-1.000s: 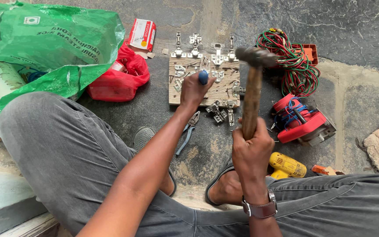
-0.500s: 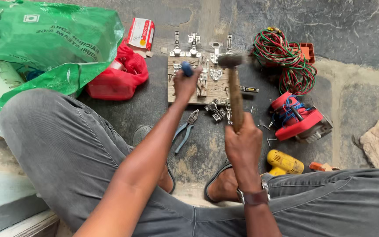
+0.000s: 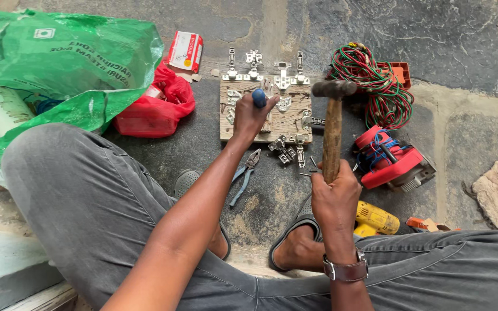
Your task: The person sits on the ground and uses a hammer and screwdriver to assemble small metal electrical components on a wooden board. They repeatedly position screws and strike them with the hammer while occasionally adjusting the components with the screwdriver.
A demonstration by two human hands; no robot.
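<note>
Striking stage. Left hand [image 3: 251, 118] grips a blue-handled tool [image 3: 259, 98] upright on the wooden board [image 3: 283, 121], among hinges [image 3: 283, 151]. Right hand [image 3: 334, 193] clasps the hammer [image 3: 332, 124], head raised beside the tool; judged next: a square blow on the blue end.

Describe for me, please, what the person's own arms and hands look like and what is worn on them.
Both forearms are bare, with no sleeves in view and no gloves on either hand. The left hand wears no ring or band that shows. Just below the right hand, the wrist carries a wristwatch on a brown leather strap with a metal buckle; its face is turned out of sight.
</note>
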